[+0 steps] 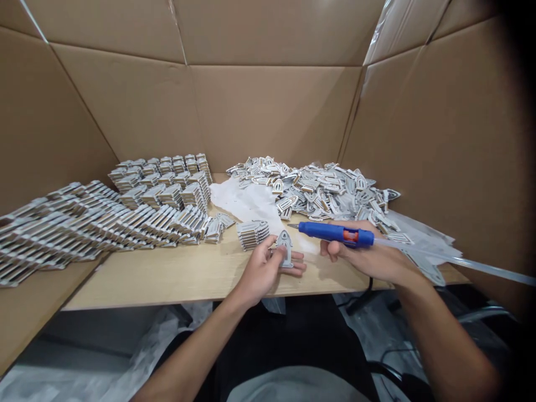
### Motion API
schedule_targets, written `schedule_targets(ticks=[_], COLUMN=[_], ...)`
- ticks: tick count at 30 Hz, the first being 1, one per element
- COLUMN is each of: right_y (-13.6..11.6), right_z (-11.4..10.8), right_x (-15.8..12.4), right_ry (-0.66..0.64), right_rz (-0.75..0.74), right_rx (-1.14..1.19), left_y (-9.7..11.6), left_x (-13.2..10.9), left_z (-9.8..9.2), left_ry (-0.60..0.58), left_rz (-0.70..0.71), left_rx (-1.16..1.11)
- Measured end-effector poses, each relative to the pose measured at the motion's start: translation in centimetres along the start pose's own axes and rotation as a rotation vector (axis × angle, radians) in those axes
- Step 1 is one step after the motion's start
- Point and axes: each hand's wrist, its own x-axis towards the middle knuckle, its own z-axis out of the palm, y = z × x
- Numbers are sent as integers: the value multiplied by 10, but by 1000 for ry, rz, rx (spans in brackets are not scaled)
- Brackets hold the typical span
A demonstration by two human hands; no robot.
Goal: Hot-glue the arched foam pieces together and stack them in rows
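While pinching a gray pointed-arch piece (286, 249) in the left hand (262, 268), just right of a short stack (252, 235), gripping a blue hot-glue gun (322, 231) in the right hand (366, 255). Aiming the nozzle (293, 225) near the piece's point. Judging best: steadying the piece, leaving fingertips (298, 255) clear of heat.

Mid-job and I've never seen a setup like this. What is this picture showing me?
There is no machine: a head-worn camera looks down at the wearer's bare hands. The left hand holds a grey arched piece. The right hand holds what looks like a blue glue gun, a clear stick running from its back. On the table, similar pieces stand in stacks at left and a loose pile at back right. Cardboard walls surround it at the back and sides.
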Motion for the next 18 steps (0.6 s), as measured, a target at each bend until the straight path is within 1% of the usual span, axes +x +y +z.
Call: schedule_targets(ticks=[4,7,11,18], right_y=[-8,-14,-16,-13], right_z=[-4,-8,-11,-9], right_x=[0,0,-1,-1], right_ry=[-58,-118,-138,-170], right_rz=[-27,0,24,5], right_rx=[-81,-105,-111,-144], left_y=[2,3,3,5], left_x=[-1,-1,-1,-2], left_z=[1,1,1,1], left_ry=[3,4,-11,-15], left_rz=[0,-10,-5,7], left_rx=[-23,-40,-56,-42])
